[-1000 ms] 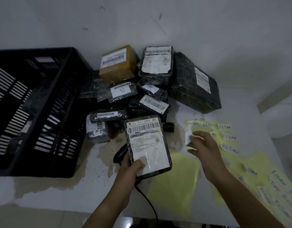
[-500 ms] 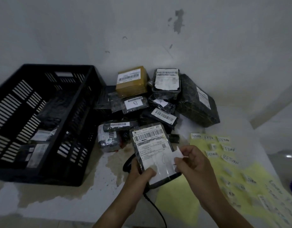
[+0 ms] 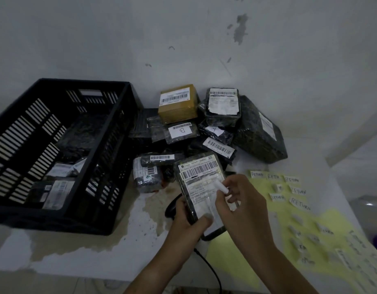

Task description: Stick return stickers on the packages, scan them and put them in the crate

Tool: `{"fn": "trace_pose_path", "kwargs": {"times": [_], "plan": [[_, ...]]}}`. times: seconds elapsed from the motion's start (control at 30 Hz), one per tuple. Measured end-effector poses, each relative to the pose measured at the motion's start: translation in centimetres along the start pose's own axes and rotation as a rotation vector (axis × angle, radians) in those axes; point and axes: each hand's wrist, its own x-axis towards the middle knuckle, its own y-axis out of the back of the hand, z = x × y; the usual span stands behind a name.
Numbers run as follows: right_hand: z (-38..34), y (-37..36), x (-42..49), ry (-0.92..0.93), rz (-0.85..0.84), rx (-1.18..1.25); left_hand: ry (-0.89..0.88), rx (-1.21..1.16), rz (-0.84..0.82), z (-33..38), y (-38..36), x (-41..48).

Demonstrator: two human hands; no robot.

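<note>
My left hand point(image 3: 188, 219) grips the lower end of a flat black package point(image 3: 199, 183) with a white barcode label, held above the table. My right hand point(image 3: 240, 200) pinches a small white return sticker point(image 3: 222, 187) right over the package's label. Yellow sheets point(image 3: 285, 187) with several handwritten RETURN stickers lie to the right. A black slatted crate point(image 3: 62, 149) stands at the left with a few packages inside. A black scanner point(image 3: 172, 206) with a cable lies on the table, mostly hidden under the held package.
A pile of packages sits against the wall: a brown box point(image 3: 179, 103), a black tray pack point(image 3: 223, 106), a large black parcel point(image 3: 259, 132) and several small bags point(image 3: 181, 132). The white table point(image 3: 98, 251) has a stained patch in front.
My right hand has carried the sticker from the yellow sheet leftward onto the package's label. The left hand keeps holding the package. The camera has tilted up.
</note>
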Motion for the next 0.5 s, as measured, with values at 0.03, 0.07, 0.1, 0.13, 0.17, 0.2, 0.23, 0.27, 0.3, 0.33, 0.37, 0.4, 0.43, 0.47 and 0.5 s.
{"fn": "trace_pose_path", "kwargs": {"times": [0.03, 0.07, 0.1, 0.13, 0.17, 0.2, 0.23, 0.27, 0.3, 0.33, 0.37, 0.4, 0.43, 0.47, 0.5], "plan": [[-0.06, 0.05, 0.01, 0.017, 0.016, -0.012, -0.002, 0.002, 0.003, 0.13, -0.02, -0.03], [-0.05, 0.12, 0.06, 0.030, 0.026, -0.024, -0.004, 0.000, 0.006, 0.23, -0.03, -0.09], [0.03, 0.17, 0.13, 0.036, 0.025, -0.033, -0.008, 0.001, 0.007, 0.24, -0.04, -0.09], [0.13, 0.17, 0.18, 0.035, 0.014, -0.039, -0.019, 0.004, 0.006, 0.17, -0.04, -0.10], [0.20, 0.14, 0.24, 0.028, -0.001, -0.043, -0.032, 0.010, 0.004, 0.10, -0.06, -0.10], [0.28, 0.09, 0.25, 0.018, -0.019, -0.045, -0.040, 0.018, 0.002, 0.02, -0.10, -0.06], [0.33, 0.01, 0.23, 0.008, -0.038, -0.046, -0.044, 0.023, -0.001, -0.09, -0.13, -0.03], [0.34, -0.04, 0.20, 0.001, -0.055, -0.042, -0.046, 0.023, -0.002, -0.17, -0.18, 0.01], [0.35, -0.04, 0.16, -0.002, -0.069, -0.029, -0.047, 0.020, -0.002, -0.18, -0.23, 0.02], [0.31, 0.04, 0.11, 0.000, -0.080, -0.010, -0.046, 0.013, 0.001, -0.15, -0.30, -0.02], [0.28, 0.17, 0.09, 0.003, -0.088, 0.009, -0.043, 0.006, 0.008, -0.15, -0.33, -0.03], [0.24, 0.37, 0.07, 0.000, -0.102, 0.027, -0.036, 0.000, 0.014, -0.19, -0.34, -0.04], [0.23, 0.56, 0.05, -0.012, -0.124, 0.045, -0.027, -0.007, 0.022, -0.29, -0.29, 0.00], [0.29, 0.71, 0.02, -0.030, -0.155, 0.062, -0.017, -0.015, 0.028, -0.43, -0.21, 0.06], [0.37, 0.82, -0.03, -0.047, -0.186, 0.082, -0.007, -0.021, 0.034, -0.53, -0.13, 0.09]]}}
